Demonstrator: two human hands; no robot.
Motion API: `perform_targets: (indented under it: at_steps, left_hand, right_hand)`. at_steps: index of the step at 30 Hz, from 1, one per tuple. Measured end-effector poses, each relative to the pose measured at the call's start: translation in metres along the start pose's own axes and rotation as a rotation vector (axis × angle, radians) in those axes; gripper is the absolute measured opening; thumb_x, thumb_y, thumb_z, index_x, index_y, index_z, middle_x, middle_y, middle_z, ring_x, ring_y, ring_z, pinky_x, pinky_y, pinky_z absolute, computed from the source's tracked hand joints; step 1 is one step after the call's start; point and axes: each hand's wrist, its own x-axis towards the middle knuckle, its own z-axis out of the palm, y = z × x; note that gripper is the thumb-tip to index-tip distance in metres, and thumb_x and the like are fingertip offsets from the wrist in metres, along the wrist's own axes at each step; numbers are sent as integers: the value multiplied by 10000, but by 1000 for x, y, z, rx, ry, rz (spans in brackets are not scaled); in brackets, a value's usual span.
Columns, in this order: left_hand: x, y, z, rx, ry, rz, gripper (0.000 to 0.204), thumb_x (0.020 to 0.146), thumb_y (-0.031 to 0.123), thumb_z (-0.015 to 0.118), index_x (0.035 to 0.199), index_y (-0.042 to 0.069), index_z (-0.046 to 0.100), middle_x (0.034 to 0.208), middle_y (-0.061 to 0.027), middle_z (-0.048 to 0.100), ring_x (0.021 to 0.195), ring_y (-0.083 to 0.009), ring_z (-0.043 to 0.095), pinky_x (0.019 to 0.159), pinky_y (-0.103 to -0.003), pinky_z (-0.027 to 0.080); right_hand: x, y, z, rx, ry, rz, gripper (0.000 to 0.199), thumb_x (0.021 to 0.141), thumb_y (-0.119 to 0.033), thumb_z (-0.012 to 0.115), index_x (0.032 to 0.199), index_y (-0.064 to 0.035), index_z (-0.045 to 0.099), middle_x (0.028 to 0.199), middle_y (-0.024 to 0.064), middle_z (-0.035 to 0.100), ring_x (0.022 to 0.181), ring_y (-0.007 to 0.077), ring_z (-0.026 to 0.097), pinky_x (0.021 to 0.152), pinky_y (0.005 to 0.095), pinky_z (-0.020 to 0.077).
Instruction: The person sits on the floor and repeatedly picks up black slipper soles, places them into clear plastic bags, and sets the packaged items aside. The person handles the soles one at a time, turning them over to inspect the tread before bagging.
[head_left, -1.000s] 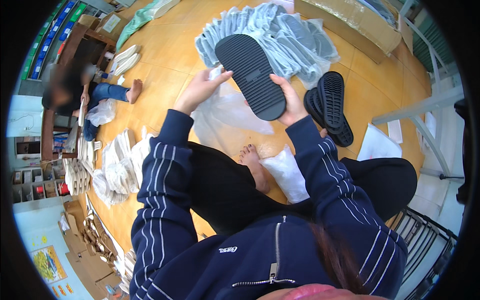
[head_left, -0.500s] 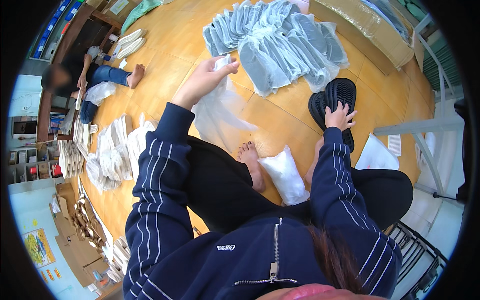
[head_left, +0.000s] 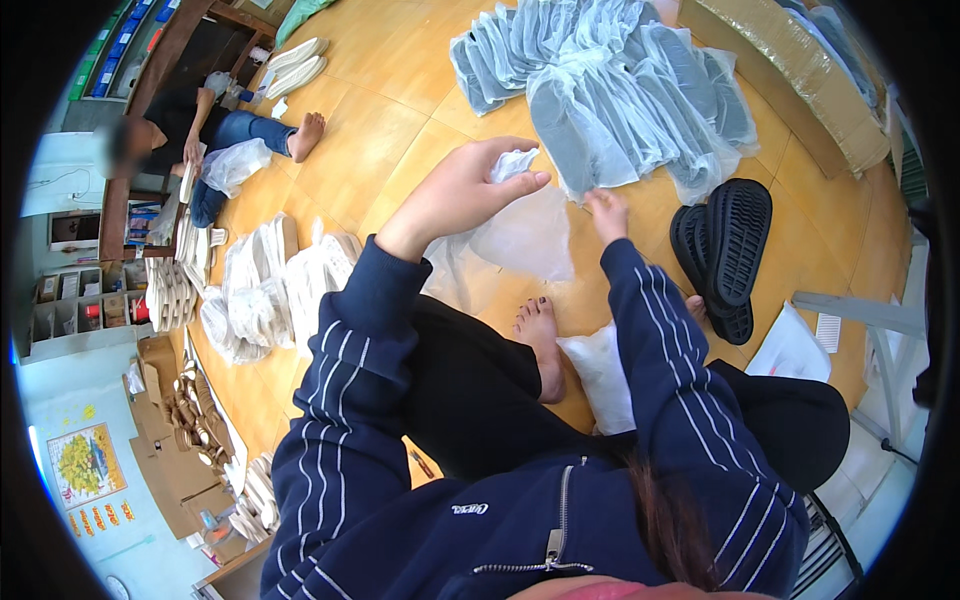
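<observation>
My left hand (head_left: 465, 200) is closed around the bunched top of a thin clear plastic bag (head_left: 525, 235), which hangs limp over the floor near my bare foot. To its right, my right hand (head_left: 608, 214) has its fingers pinched together by the near edge of a pile of dark slippers in frosted bags (head_left: 600, 100). Whether anything is between those fingers is too small to tell. Several unbagged black slippers (head_left: 740, 240) lie overlapped on the floor at the right, untouched. Between my legs rests a stuffed white plastic packet (head_left: 603, 378), partly hidden by my right sleeve.
Wrapped pale slippers (head_left: 255, 290) lie in heaps at the left. Beyond them a co-worker (head_left: 185, 150) sits holding a pale sole. A long cardboard box (head_left: 790, 85) stands far right, near a metal frame leg (head_left: 860, 313) and a white sheet (head_left: 790, 348).
My right hand has let go of the black slippers and moved left toward the plastic bag. My left hand still grips the bag. The whole view has shifted somewhat.
</observation>
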Motion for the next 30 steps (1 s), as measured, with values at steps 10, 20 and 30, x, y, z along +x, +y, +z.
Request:
perform_targets:
  at_steps: [10, 20, 30]
  left_hand:
    - [-11, -16, -14, 25, 56, -37, 538, 922, 415, 645, 1296, 32, 588, 1216, -156, 641, 1094, -232, 599, 921, -346, 458]
    - [-24, -31, -21, 146, 170, -157, 639, 860, 471, 682, 1263, -17, 589, 1185, -228, 646, 1079, -319, 638, 917, -373, 495]
    - [7, -39, -8, 243, 229, -120, 647, 794, 513, 722, 1183, 2, 649, 1124, -246, 664, 1067, -362, 636, 919, -391, 490]
  right_hand:
    - [-20, -23, 6, 229, -130, -227, 353, 927, -185, 588, 1164, 76, 611, 1180, 194, 652, 1119, 282, 618, 951, 359, 466]
    - [-120, 12, -76, -500, 371, 169, 561, 761, -351, 770, 1209, -43, 633, 1318, 165, 563, 1209, 335, 524, 993, 380, 414]
    - [-151, -3, -87, -1049, -448, -134, 1109, 609, -414, 874, 1523, -256, 266, 1605, 64, 187, 1463, 288, 198, 1089, 581, 297]
